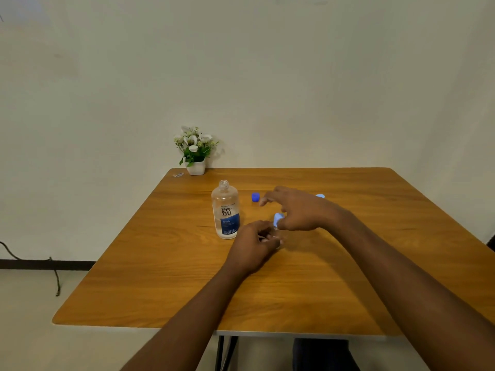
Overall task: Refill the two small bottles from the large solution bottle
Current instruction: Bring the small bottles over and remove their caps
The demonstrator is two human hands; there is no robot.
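Left hand (255,245) at mid-counter (187,290), well back from the near edge, fingers curled round a small bottle (275,232), mostly hidden. Right hand (297,210) just beyond pinches a light blue cap (278,218). Large solution bottle (226,210) upright, uncapped, just left of both hands; dark blue cap (255,197) behind; flower pot (196,167) at far left corner.

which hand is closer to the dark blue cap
Right. The right hand has fingertips just beside the dark blue cap; the left hand is closer to the person.
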